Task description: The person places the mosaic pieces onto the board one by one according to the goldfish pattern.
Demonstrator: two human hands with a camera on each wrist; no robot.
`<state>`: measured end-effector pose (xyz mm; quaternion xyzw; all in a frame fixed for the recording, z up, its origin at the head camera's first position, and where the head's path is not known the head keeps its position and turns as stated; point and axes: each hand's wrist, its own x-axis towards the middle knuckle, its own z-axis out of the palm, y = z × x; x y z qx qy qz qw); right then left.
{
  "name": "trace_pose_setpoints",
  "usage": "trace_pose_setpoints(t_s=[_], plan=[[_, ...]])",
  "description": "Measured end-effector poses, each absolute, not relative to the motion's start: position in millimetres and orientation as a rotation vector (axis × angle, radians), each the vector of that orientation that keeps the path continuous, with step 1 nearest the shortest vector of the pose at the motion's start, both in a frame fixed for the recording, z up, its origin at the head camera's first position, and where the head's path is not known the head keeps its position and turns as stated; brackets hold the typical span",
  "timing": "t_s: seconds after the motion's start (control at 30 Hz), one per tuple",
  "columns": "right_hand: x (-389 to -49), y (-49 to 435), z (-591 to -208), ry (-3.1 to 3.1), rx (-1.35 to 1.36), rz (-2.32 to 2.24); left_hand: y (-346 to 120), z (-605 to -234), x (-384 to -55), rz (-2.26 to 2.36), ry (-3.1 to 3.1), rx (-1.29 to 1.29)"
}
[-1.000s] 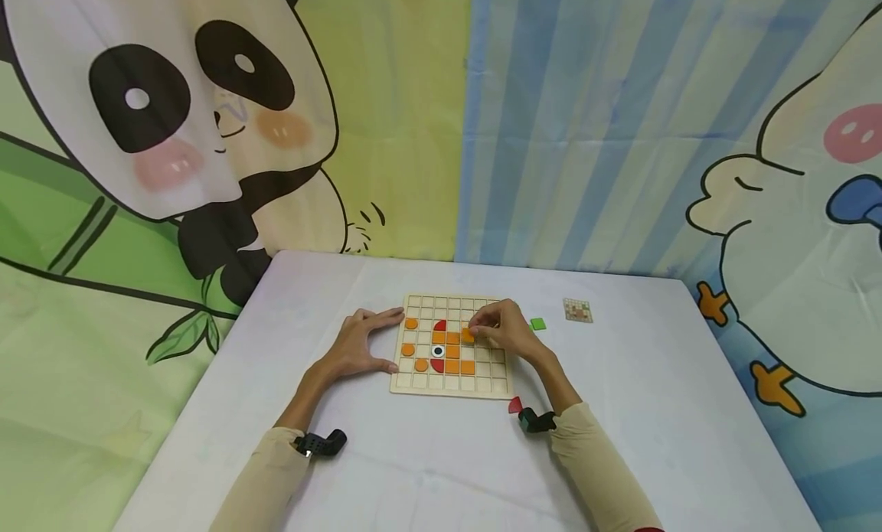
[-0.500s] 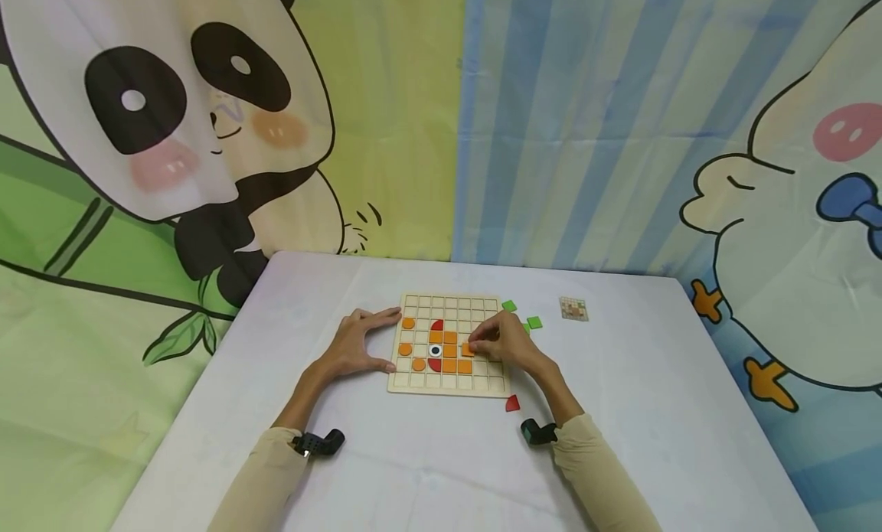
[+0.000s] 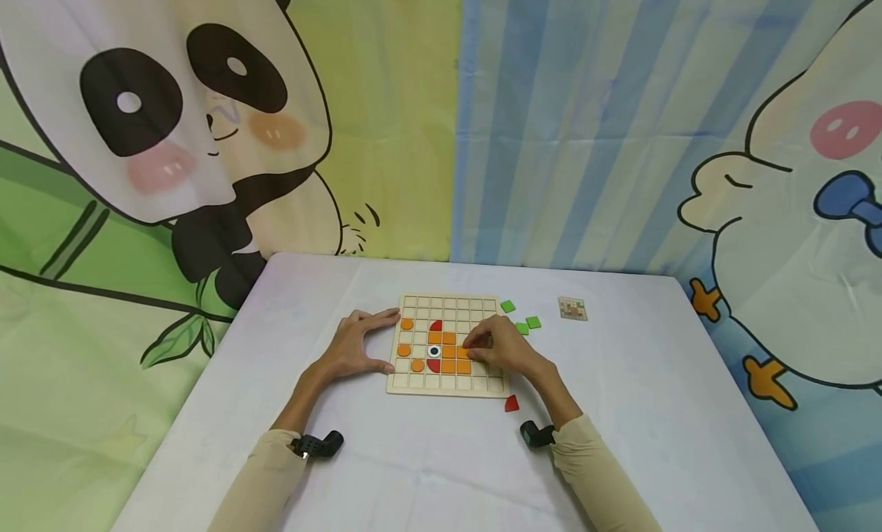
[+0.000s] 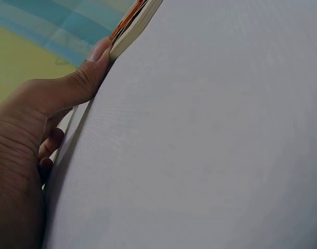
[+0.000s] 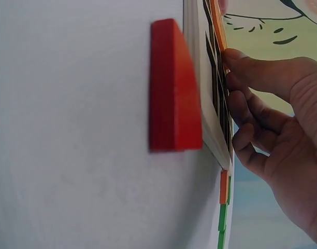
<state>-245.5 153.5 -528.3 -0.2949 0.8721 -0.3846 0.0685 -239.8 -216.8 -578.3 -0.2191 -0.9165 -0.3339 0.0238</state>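
Note:
A wooden grid board (image 3: 448,386) lies on the white table, with orange squares, orange discs, red quarter-round pieces and a black-and-white eye piece (image 3: 434,351) in its cells. My left hand (image 3: 351,344) rests at the board's left edge, thumb and forefinger spread apart; its thumb (image 4: 99,52) touches the edge in the left wrist view. Over the board's right half, my right hand (image 3: 506,344) pinches an orange square tile (image 3: 462,352), low in the row beside the eye piece. Its fingertips partly cover the tile. In the right wrist view the thumb (image 5: 241,59) meets the orange pieces.
A loose red quarter-round piece (image 3: 511,403) lies off the board's lower right corner. Several green squares (image 3: 534,322) lie right of the board, and an orange piece (image 5: 224,187) shows beside them from the right wrist. A small pattern card (image 3: 573,308) lies farther right.
My right hand has brought the orange square tile down and slightly left, beside the other orange squares. The left hand has stayed at the board's edge. The green squares now show more fully.

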Motion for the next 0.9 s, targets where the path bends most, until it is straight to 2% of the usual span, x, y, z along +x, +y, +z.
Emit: trace_pose_setpoints(t_s=[0.37,0.67,0.9], plan=[[-246,165,-518,2.701,-0.894,-1.162,-218,-580,-240,-1.035,-2.833,-0.667],[-249,216,-517,2.883,-0.61,-1.12,-219,-579,-240,-1.046,-2.825,-0.677],[-250,226,-522,2.91,-0.59,-1.058,-217,-577,-239,-1.044,-2.813,-0.69]])
